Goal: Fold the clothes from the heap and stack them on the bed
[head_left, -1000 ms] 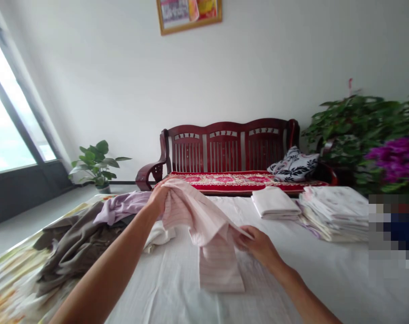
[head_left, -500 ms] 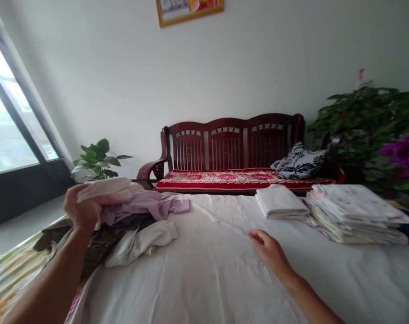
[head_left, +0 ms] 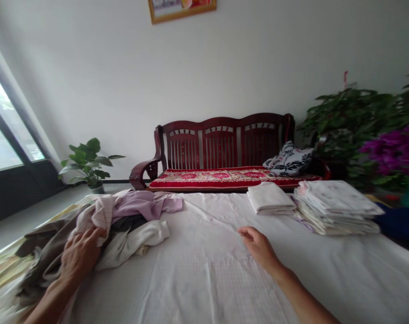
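Observation:
On the left, my left hand (head_left: 81,252) is closed on a pale pink striped cloth (head_left: 98,213) at the near side of a heap of clothes. A lilac garment (head_left: 133,204), a white garment (head_left: 133,245) and a grey-brown garment (head_left: 49,245) lie bunched around it. My right hand (head_left: 256,245) is over the white sheet (head_left: 194,279), its fingers loosely bent and holding nothing visible. Beyond it sits a folded white cloth (head_left: 270,198), beside a stack of folded pale fabrics (head_left: 339,207).
Behind the sheet-covered surface stands a dark red wooden bench (head_left: 219,146) with a patterned cushion (head_left: 288,159). A potted plant (head_left: 89,157) is at the left. Leafy greenery (head_left: 352,112) and purple flowers (head_left: 396,150) fill the right side.
My left hand has come down and nearer with the pale pink cloth, which was raised over the heap. My right hand has hardly moved. The view has shifted slightly to the right.

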`<state>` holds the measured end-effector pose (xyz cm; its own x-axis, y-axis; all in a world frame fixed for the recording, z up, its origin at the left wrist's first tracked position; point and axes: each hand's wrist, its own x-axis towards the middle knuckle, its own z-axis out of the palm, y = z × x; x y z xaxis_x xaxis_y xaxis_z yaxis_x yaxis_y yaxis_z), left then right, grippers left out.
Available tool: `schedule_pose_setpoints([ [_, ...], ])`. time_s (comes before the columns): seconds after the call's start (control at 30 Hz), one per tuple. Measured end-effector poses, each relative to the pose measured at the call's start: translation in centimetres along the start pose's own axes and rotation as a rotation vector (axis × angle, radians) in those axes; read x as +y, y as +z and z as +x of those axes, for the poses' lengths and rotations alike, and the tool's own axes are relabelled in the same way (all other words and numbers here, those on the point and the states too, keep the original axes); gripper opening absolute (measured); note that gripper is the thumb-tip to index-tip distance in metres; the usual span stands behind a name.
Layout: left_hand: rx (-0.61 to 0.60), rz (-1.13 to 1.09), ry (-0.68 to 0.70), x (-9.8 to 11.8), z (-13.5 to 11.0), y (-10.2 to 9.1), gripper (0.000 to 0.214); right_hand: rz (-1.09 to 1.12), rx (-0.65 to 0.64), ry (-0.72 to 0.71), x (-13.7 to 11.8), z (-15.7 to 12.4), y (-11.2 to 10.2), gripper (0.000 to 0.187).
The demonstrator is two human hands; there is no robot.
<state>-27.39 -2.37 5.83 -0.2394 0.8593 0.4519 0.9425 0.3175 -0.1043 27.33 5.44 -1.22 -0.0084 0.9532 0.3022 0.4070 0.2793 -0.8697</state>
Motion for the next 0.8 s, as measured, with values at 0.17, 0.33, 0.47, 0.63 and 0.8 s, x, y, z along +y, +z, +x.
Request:
schedule_pose_setpoints([
  [0.17, 0.095, 0.055, -0.024, 2.1, -0.9, -0.1, 0.045, -0.076, 0.083, 0.036, -0.2, 1.9, -2.6, 0.028],
  [0.33, 0.278, -0.184, 0.231, 9.3, -1.9, -0.4, 0.05, -0.523, 0.351, 0.09, 0.5, 5.3, -8.0, 0.031],
  [0.47, 0.089, -0.473, 0.437, 15.3, -2.9, 1.7, 0.041, -0.991, 0.313, -0.013, 0.8, 7.6, -11.4, 0.031],
  [0.63, -0.077, -0.538, 0.433, 18.9, -4.5, 3.7, 0.039, -1.23, 0.114, -0.074, 0.4, 8.6, -13.3, 0.028],
  [0.8, -0.109, -0.562, 0.45, 19.2, -4.8, 3.3, 0.035, -1.215, 0.103, -0.085, -1.1, 9.5, -13.3, 0.031],
])
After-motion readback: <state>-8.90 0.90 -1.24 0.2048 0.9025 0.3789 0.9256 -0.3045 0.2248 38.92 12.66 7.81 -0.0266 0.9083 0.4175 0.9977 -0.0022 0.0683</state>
